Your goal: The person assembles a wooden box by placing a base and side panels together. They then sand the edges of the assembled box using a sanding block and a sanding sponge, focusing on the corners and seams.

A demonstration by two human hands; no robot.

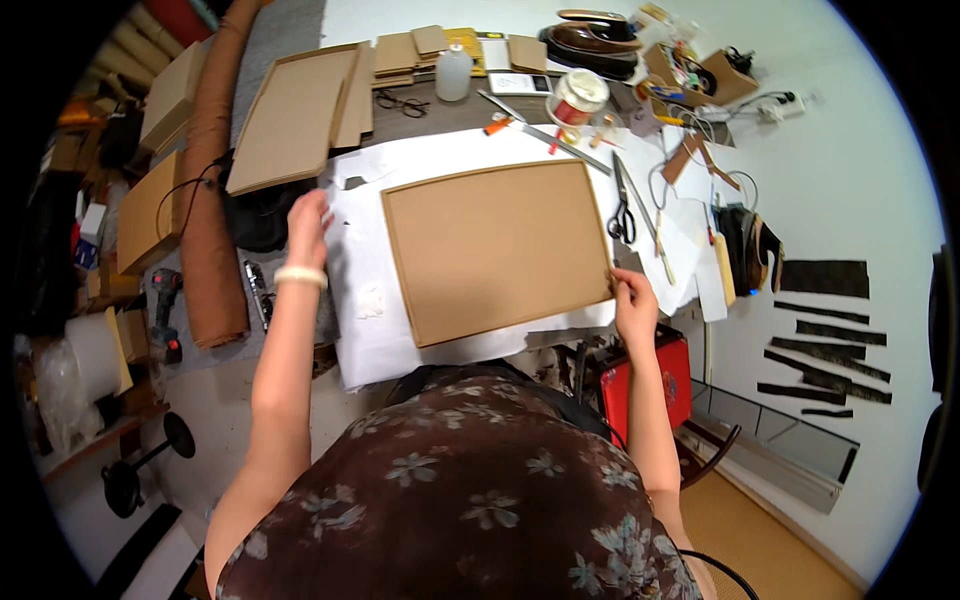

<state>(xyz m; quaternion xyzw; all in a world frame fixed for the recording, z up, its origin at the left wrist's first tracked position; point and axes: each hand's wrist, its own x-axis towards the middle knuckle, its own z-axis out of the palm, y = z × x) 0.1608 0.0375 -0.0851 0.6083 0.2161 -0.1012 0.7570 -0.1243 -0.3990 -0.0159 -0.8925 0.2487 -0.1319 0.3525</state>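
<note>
A shallow brown cardboard tray (500, 255) with a low raised rim lies on white paper (362, 345) in front of me. My right hand (636, 308) is closed at the tray's lower right edge, thumb and fingers pinching the rim. To the left of the tray, apart from it, my left hand (308, 228) hovers over the paper's edge with loosely bent fingers and nothing visible in them. A pale band (300, 275) circles that wrist. Beyond it lies a larger cardboard panel (290, 120) with a rim.
Black scissors (621, 212), a metal ruler (565, 147) and a white tub (577, 98) lie beyond the tray. Farther back are a plastic bottle (453, 75), glasses (402, 102) and cardboard pieces (394, 54). A brown fabric roll (208, 220) runs along the left; a red chair (650, 385) stands right.
</note>
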